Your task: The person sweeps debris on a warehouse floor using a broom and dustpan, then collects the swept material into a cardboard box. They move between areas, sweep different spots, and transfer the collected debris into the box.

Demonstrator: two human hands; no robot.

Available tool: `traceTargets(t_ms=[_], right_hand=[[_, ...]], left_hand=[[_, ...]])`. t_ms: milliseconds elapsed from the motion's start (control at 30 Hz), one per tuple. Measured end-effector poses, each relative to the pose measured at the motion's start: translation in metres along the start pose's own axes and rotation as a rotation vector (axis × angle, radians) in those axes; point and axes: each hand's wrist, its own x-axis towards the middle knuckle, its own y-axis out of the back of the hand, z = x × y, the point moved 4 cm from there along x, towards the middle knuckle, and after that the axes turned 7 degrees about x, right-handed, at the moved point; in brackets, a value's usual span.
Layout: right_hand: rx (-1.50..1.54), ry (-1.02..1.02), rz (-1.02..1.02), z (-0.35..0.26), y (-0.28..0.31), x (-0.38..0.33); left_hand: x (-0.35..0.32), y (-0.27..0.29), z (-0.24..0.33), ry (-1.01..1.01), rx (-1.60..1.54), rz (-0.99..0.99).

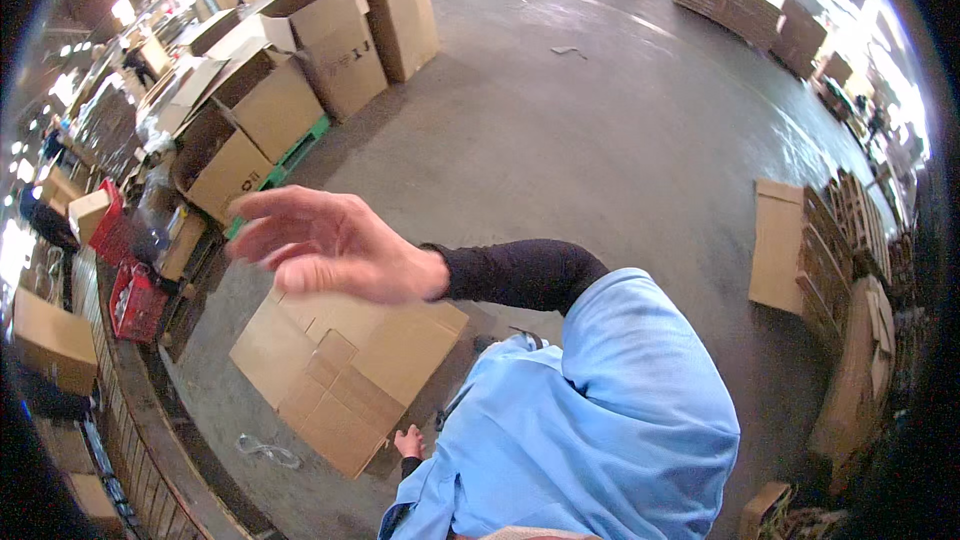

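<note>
Mid-reach near cardboard [350, 365] imo, with right hand [345, 245] loose-fingered, empty; can't tell grip for left hand [408, 442]. Calls for reaching lower.

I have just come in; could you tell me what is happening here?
A person in a light blue top is beside a flattened cardboard box on the floor. The right hand is raised, open, with nothing visible in it. The left hand is low, near the cardboard's edge; whether it touches is unclear. Open boxes stand farther off.
</note>
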Motion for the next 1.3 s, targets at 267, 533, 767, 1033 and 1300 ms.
traceTargets(t_ms=[267, 533, 767, 1033, 1300], right_hand=[[-1.117, -0.981, 0.566, 0.183, 0.256, -0.297], [-1.004, -1.631, 0.942, 0.135, 0.248, -0.565], [-1.059, -1.477, 1.046, 0.134, 0.260, -0.541], [-0.987, -1.152, 0.648, 0.185, 0.278, -0.445], [-1.048, -1.366, 0.136, 0.232, 0.321, -0.427]], left_hand=[[-0.036, -0.023, -0.009, 0.017, 0.126, -0.101], [0.001, -0.004, 0.037, -0.013, 0.277, -0.128], [0.027, -0.016, 0.125, -0.144, 0.299, -0.046], [-0.001, -0.060, 0.130, -0.284, 0.221, -0.045], [-0.079, -0.050, -0.024, -0.126, 0.237, 0.244]])
